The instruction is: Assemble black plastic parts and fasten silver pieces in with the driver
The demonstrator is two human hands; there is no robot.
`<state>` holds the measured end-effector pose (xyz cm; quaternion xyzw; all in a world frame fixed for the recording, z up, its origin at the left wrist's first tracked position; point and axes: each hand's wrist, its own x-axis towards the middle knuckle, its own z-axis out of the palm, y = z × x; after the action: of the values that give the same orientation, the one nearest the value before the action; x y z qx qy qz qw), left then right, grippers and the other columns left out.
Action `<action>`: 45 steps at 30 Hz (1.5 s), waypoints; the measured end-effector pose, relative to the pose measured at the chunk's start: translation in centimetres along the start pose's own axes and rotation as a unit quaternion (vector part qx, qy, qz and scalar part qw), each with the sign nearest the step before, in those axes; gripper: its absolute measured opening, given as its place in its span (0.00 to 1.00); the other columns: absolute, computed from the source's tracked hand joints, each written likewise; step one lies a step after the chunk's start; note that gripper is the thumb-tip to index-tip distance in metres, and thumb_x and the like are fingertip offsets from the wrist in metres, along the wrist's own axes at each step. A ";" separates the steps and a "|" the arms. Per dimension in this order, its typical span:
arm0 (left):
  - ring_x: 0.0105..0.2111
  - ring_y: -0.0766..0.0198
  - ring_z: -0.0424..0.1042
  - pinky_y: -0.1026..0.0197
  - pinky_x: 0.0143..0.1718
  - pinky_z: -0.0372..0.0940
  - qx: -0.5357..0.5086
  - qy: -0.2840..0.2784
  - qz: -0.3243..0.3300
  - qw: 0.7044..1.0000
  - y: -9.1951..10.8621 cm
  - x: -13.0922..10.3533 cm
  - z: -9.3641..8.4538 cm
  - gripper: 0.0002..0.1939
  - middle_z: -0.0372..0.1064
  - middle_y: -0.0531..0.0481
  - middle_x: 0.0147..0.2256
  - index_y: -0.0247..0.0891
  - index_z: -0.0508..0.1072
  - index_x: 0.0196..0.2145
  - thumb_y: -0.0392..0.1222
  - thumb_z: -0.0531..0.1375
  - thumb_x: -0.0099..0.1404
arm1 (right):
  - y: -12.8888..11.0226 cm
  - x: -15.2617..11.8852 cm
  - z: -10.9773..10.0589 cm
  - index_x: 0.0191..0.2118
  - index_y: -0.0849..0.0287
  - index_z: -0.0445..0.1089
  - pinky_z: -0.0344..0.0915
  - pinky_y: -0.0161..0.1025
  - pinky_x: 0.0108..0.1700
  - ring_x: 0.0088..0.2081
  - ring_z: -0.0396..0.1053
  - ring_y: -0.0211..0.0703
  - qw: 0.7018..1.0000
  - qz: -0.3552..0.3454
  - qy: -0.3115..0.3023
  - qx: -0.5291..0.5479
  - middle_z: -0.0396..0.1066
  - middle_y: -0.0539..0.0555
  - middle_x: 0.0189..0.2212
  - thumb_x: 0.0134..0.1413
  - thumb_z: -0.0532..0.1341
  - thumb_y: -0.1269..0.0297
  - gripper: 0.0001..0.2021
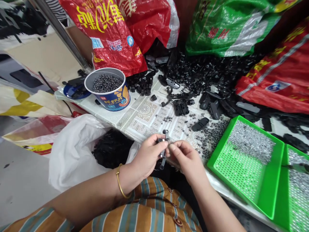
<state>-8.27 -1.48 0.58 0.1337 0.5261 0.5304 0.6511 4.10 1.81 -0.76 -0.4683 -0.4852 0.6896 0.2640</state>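
Held in my left hand (150,153) is a small black plastic part (163,161) with arms and rounded ends, in front of the table edge. The fingers and thumb of that hand are closed around its middle. Close beside it, my right hand (185,158) has thumb and forefinger pinched together near the part's side. Whatever lies between those fingertips is hidden or too small to name. On the table just beyond are scattered tiny black pieces (167,118) and a flat black plastic piece (200,124).
Green perforated trays (275,193) with small silvery pieces (251,138) stand at right. A blue tub (116,101) of tiny dark pieces is at left. Heaped black parts (205,74) lie before red (116,42) and green sacks (217,29). A white bag (72,154) hangs open below the table's left edge.
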 end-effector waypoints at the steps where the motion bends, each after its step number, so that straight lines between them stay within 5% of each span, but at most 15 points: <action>1: 0.26 0.70 0.64 0.67 0.28 0.57 -0.020 0.011 0.020 1.000 0.1 0.0 0.1 0.08 0.64 0.55 0.24 0.38 0.65 0.35 0.37 0.58 0.55 | 0.0 -0.1 0.2 0.31 0.58 0.64 0.60 0.33 0.27 0.24 0.63 0.33 1.000 -0.003 -0.005 -0.004 0.66 0.47 0.23 0.46 0.62 0.55 0.12; 5: 0.34 0.68 0.66 0.65 0.35 0.60 -0.123 -0.012 0.042 0.991 0.3 -0.1 0.2 0.12 0.66 0.53 0.34 0.40 0.64 0.39 0.35 0.58 0.56 | 0.1 -0.2 0.8 0.34 0.58 0.64 0.58 0.31 0.25 0.23 0.60 0.31 1.000 0.010 -0.001 0.026 0.64 0.45 0.22 0.43 0.65 0.57 0.13; 11: 0.37 0.66 0.68 0.63 0.39 0.61 -0.171 -0.066 -0.045 0.982 -0.1 -0.3 -0.6 0.08 0.69 0.46 0.39 0.34 0.68 0.37 0.32 0.58 0.57 | 0.0 0.2 0.3 0.29 0.59 0.66 0.57 0.31 0.25 0.22 0.60 0.30 0.999 0.009 0.005 0.044 0.66 0.47 0.22 0.46 0.63 0.57 0.11; 20: 0.37 0.63 0.69 0.61 0.38 0.63 -0.210 -0.084 -0.105 0.968 0.3 -0.1 -0.9 0.08 0.69 0.43 0.41 0.33 0.70 0.39 0.34 0.56 0.60 | -0.2 0.1 -0.1 0.31 0.57 0.69 0.63 0.33 0.30 0.26 0.66 0.35 0.978 -0.117 0.032 -0.171 0.70 0.49 0.25 0.50 0.59 0.60 0.07; 24: 0.36 0.63 0.70 0.59 0.38 0.64 -0.231 -0.100 -0.117 0.961 0.0 -0.1 -1.1 0.06 0.69 0.44 0.39 0.33 0.69 0.37 0.34 0.55 0.61 | -0.3 0.1 -0.6 0.33 0.56 0.69 0.64 0.33 0.33 0.29 0.69 0.36 0.924 -0.216 0.050 -0.311 0.72 0.50 0.30 0.53 0.57 0.61 0.06; 29: 0.38 0.59 0.71 0.57 0.39 0.65 -0.179 -0.042 -0.069 0.981 0.2 0.6 -1.2 0.05 0.69 0.43 0.39 0.34 0.65 0.35 0.34 0.57 0.60 | -1.9 1.2 -1.4 0.33 0.57 0.69 0.60 0.38 0.33 0.32 0.67 0.42 0.795 -0.236 0.188 -0.525 0.69 0.52 0.30 0.48 0.59 0.48 0.16; 34: 0.34 0.62 0.71 0.59 0.38 0.64 -0.146 -0.022 -0.038 0.988 0.8 1.2 -1.2 0.05 0.68 0.45 0.36 0.33 0.65 0.36 0.35 0.57 0.60 | -2.2 2.6 -2.3 0.33 0.57 0.68 0.60 0.38 0.37 0.35 0.65 0.42 0.787 -0.220 0.207 -0.538 0.69 0.53 0.32 0.54 0.54 0.50 0.15; 38: 0.29 0.69 0.68 0.64 0.32 0.62 -0.115 -0.016 -0.032 0.993 0.8 1.1 -1.1 0.10 0.66 0.48 0.32 0.32 0.66 0.40 0.36 0.57 0.60 | -1.5 3.6 -3.3 0.34 0.58 0.69 0.59 0.42 0.39 0.38 0.63 0.50 0.693 -0.181 0.248 -0.652 0.68 0.57 0.34 0.54 0.55 0.59 0.09; 40: 0.27 0.70 0.67 0.66 0.30 0.61 -0.104 -0.014 -0.036 0.994 0.7 1.0 -1.0 0.11 0.65 0.50 0.30 0.32 0.66 0.41 0.37 0.57 0.60 | -1.4 4.0 -3.6 0.31 0.58 0.69 0.59 0.42 0.39 0.37 0.62 0.49 0.672 -0.180 0.230 -0.681 0.68 0.57 0.32 0.54 0.54 0.63 0.08; 45: 0.30 0.68 0.70 0.65 0.33 0.62 -0.086 -0.018 -0.035 0.995 0.7 1.1 -0.9 0.11 0.66 0.49 0.34 0.33 0.67 0.43 0.37 0.56 0.61 | -1.7 4.1 -3.8 0.32 0.59 0.69 0.58 0.41 0.42 0.38 0.62 0.48 0.669 -0.216 0.256 -0.663 0.69 0.56 0.33 0.54 0.54 0.64 0.08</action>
<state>-9.48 -0.62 0.09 0.0679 0.4706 0.5480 0.6882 5.67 7.44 -1.16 -0.5603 -0.8155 -0.0372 0.1400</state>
